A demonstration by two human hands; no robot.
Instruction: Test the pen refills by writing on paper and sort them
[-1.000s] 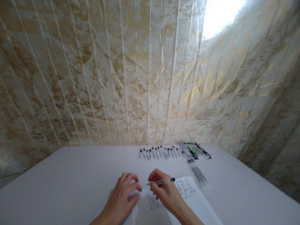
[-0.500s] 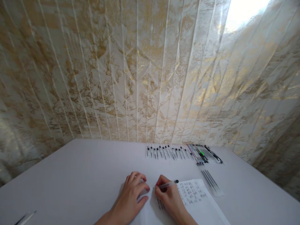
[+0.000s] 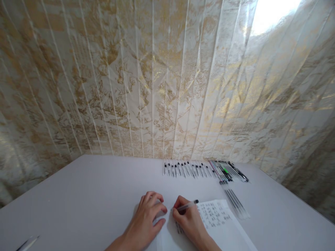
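Observation:
My right hand point(image 3: 188, 219) pinches a clear pen point(image 3: 187, 205) with a black end cap, which points up to the right. The pen's tip is down by the left part of a white sheet of paper point(image 3: 222, 240), close to its top edge. Dark handwriting covers the upper part of the sheet, and some marks show just below my fingers. My left hand point(image 3: 146, 218) rests at the paper's left edge, fingers curved and spread apart, thumb and forefinger not touching. Nothing shows between them.
A row of clear pens with black caps point(image 3: 187, 170) lies along the back of the white table point(image 3: 78, 195). Right of it are darker pens, one with a green part point(image 3: 225, 170), and several refills point(image 3: 235, 202). Another pen point(image 3: 27, 243) lies at the front left. Gold-patterned sheeting point(image 3: 157, 87) hangs behind.
My right hand and the pen have shifted very slightly to the left. My left hand and the things on the table stay as they were.

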